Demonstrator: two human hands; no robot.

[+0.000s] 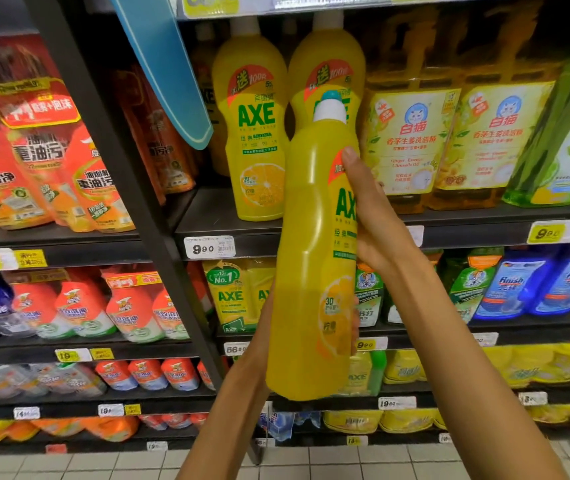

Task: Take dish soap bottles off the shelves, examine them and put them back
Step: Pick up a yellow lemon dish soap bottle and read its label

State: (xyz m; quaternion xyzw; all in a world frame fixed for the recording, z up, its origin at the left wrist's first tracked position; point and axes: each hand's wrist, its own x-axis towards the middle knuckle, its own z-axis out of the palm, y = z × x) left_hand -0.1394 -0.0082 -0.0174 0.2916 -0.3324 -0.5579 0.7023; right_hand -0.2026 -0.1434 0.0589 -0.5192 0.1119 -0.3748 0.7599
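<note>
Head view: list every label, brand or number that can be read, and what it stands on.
"AXE": held yellow bottle, partly hidden by the right hand; the left hand is behind it.
"AXE": shelf bottle.
"9.90": white price tag.
"9.90": yellow price tag.
"No.1", "AXE": refill pouch.
"finish": blue bottle.
"白猫": amber jug.
Smaller print is blurred.

The scene is being viewed by a single head-worn wide-angle camera, facing forward and slightly downward at close range toward stocked shelves (311, 233), with tiled floor (103, 462) being caught along the near bottom edge.
</note>
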